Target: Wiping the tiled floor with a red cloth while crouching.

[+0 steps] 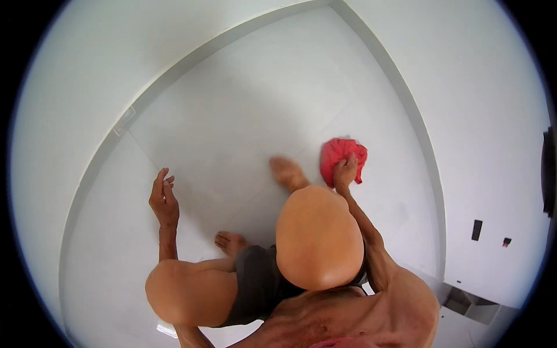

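Note:
My right hand (347, 170) presses a crumpled red cloth (329, 153) against the white tiled floor (235, 113), its fingers gripping the fabric. Part of the cloth is hidden beneath the hand. Out to the left, past my bent left knee (174, 291), my left hand (165, 201) is held over the floor with nothing in it. Its fingers are slightly curled and apart. I am squatting, and my right knee (320, 239) rises between the two arms.
Grey skirting (182, 65) runs along the foot of the white walls. My bare right foot (287, 172) is blurred near the cloth; the left foot (229, 242) is closer in. Dark openings (477, 230) mark the right wall, with a recess (472, 304) at lower right.

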The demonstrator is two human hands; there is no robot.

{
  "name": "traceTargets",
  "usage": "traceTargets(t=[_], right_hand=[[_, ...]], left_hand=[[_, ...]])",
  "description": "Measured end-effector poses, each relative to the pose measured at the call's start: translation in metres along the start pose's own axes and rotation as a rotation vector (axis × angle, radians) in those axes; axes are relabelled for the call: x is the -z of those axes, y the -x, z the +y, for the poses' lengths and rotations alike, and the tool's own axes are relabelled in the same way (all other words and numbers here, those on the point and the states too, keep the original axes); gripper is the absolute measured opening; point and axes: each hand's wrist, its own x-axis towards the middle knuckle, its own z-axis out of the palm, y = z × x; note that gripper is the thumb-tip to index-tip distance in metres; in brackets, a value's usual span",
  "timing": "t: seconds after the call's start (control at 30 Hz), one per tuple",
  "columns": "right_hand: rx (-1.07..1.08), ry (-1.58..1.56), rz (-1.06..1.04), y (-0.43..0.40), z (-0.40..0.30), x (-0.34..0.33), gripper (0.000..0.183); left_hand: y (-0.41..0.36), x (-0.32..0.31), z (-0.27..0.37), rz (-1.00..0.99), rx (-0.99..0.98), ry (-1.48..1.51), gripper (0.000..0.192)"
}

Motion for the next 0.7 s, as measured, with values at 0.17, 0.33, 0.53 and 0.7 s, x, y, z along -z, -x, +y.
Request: traceTargets(t=[0.17, 0.33, 0.53, 0.7], right_hand=[[0.196, -0.123, 0.047, 0.021, -0.090, -0.030, 0.056], [0.639, -0.465, -0.183, 0.069, -0.296, -0.041, 0.073], [1.035, -0.634, -0.486, 0.096, -0.467, -0.061, 0.060], [1.047, -0.557, -0.509, 0.108, -0.386, -0.027, 0.042]], left_hand=[[-0.044, -0.021, 0.008, -0.059, 0.022, 0.157, 0.037], [-0.026, 0.002, 0.007, -0.069, 0.131, 0.174, 0.035], [-0.035, 0.011, -0.005, -0.075, 0.275, 0.117, 0.034], [0.087, 0.052, 0.022, -0.083, 0.411, 0.039, 0.034]])
